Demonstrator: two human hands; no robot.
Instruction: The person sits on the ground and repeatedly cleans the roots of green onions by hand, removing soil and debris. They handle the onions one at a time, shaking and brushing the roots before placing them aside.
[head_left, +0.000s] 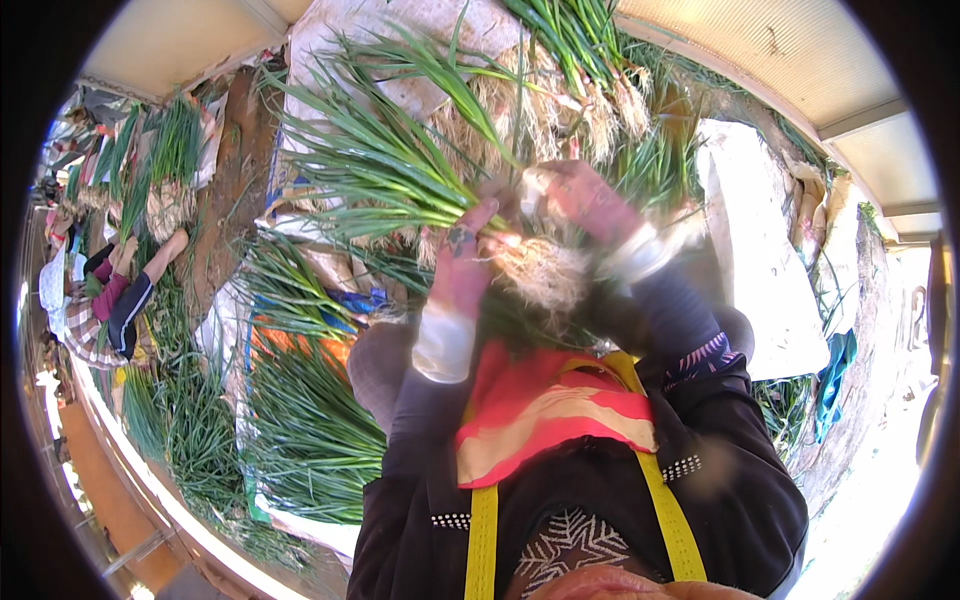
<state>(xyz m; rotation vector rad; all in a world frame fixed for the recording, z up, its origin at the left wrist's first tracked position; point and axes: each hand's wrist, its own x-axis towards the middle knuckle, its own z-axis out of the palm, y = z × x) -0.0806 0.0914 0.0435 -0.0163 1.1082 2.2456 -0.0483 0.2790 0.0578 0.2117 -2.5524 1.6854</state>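
Note:
My left hand (459, 259) is closed around a bunch of green onions (420, 184). Their leaves fan out to the upper left, and a tuft of pale roots (544, 274) hangs out to the right of the grip. My right hand (589, 201), blurred by motion, pinches the lower end of a single green onion (474, 109) just above the bunch. Its fingertips are partly smeared, so the exact hold is hard to make out. White cuffs cover both wrists. Below the hands, a red and cream cloth (555, 420) lies over my lap.
Rooted green onions (581, 45) lie ahead on a pale woven sack (337, 45). More leafy onions (315, 427) are heaped at my left. A white sack (757, 255) lies at right. Another person (105, 307) sits at far left beside onion bunches (174, 150).

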